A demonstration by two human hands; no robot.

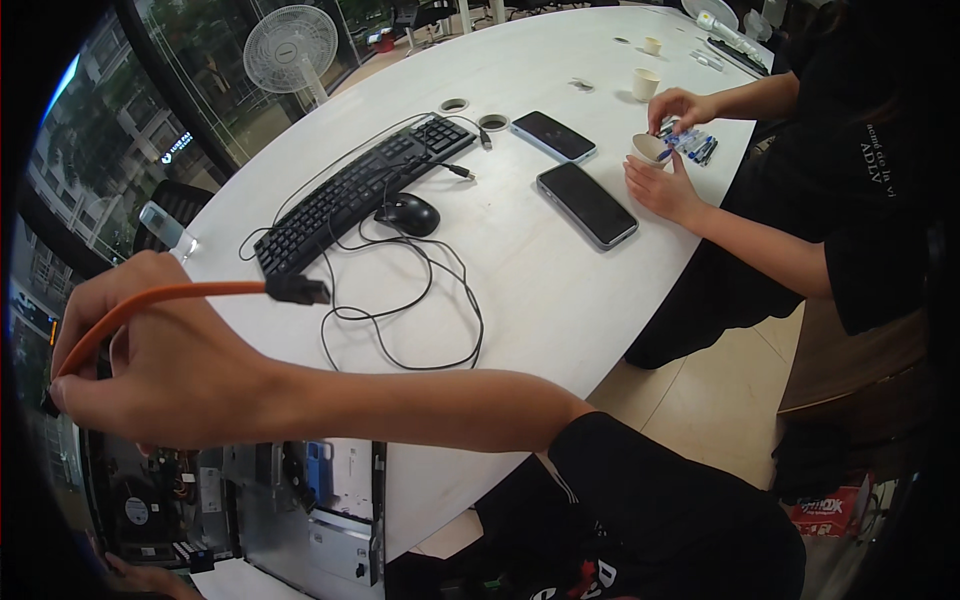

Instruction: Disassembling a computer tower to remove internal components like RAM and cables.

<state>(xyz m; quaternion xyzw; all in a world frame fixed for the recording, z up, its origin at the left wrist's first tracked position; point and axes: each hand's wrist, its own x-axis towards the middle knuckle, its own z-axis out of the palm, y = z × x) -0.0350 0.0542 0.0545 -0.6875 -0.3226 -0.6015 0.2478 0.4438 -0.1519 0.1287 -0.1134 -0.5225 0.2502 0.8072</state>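
My right hand (165, 350), its arm reaching across from the right, is raised at the left with thumb and fingers closed on an orange SATA cable (190, 291). The cable bends over the back of the hand, and its black plug (298, 290) points right. Another black end shows by the fingertips. Below lies an opened computer case (345, 548) with a fan, wires, metal brackets and a blue part (319, 470) inside; my forearm hides its upper part. Only part of my left hand (150, 577) shows at the lower left, beside the case; its fingers are mostly hidden.
On the white table (530, 330) lie a black keyboard (365, 190), a mouse (408, 214) with looped cords, and two phones (587, 204). At the right, a co-worker's hands (665, 185) hold a paper cup (650, 150) beside small packets. A white fan (290, 50) stands beyond the table.
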